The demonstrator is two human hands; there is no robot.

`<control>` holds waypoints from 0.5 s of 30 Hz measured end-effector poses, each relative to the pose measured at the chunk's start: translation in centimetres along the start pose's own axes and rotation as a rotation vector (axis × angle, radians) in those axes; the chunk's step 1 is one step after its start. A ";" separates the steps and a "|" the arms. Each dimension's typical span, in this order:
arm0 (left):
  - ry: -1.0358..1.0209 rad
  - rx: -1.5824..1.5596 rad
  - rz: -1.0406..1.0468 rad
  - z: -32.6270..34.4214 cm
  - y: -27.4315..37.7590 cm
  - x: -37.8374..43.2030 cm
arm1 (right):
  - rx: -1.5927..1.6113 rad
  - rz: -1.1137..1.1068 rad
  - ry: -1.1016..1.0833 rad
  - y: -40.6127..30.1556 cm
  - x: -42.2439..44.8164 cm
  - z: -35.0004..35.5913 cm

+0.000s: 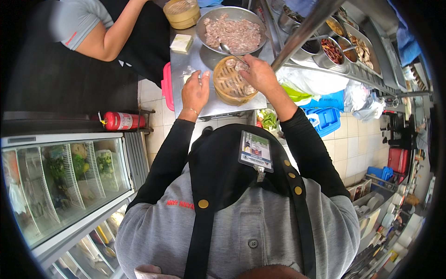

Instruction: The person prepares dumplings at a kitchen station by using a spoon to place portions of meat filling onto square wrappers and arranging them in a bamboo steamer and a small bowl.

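Observation:
My right hand [258, 74] is over the right side of a round bamboo steamer basket [231, 98], with the handle of a metal spoon [225, 48] between its fingers. The spoon's bowl points up and left, beside a wide metal bowl of minced meat [234, 33]. Inside the basket, several small filled dumplings [230, 63] lie along the top and right of the slatted base. Left of the basket, my left hand [196, 92] is held with fingers apart, near a small clear plastic bag [188, 74]. A stack of pale square wrappers [181, 43] lies further up the steel table [209, 110].
Another bamboo steamer [181, 14] stands at the table's far left, near a co-worker's bare arm [115, 40]. A steel shelf rail [303, 33] slants on the right, beside metal pots of dried chillies [331, 52]. A pink lid [167, 87] juts out at the left edge.

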State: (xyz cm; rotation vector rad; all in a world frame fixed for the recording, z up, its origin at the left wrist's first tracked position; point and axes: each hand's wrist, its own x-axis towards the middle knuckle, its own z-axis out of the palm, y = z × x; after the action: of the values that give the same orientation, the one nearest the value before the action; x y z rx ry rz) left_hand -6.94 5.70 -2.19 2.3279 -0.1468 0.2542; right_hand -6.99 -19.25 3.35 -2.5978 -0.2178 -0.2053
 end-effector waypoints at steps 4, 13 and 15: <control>0.007 -0.070 -0.031 -1.4 -1.3 -1.2 | 0.008 -0.009 -0.065 -1.6 1.7 2.3; 0.024 -0.062 -0.017 -2.7 -2.3 -2.2 | -0.200 0.016 -0.165 -3.9 3.1 5.3; 0.027 -0.083 -0.005 -2.9 -2.5 -2.3 | -0.160 0.065 -0.164 -4.1 3.1 5.4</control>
State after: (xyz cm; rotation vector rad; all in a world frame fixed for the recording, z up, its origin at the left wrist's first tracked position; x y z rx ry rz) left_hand -9.13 9.64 -2.48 2.2411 -0.1356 0.2716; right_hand -4.26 -12.63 1.35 -2.7787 -0.1811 0.0153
